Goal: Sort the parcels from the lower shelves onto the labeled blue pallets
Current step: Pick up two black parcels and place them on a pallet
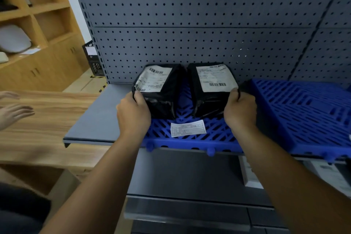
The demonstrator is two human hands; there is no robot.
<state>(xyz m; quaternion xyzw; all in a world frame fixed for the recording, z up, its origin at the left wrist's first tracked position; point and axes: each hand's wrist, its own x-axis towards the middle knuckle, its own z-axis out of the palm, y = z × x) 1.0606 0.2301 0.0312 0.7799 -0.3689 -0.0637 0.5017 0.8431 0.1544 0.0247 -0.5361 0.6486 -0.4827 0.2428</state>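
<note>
Left hand grips left black parcel, right hand grips right black parcel; both upright on labeled blue pallet (fingers curled round outer edges).

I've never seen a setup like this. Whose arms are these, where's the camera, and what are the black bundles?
No machine here: one person wears a camera on the head, looking forward and down, so the arms are their own. The left hand grips the left parcel, the right hand grips the right parcel; both are wrapped in black plastic with white shipping stickers. They stand side by side on a blue pallet lying on a grey shelf. A paper label lies on the pallet in front of them. A second blue pallet sits to the right.
</note>
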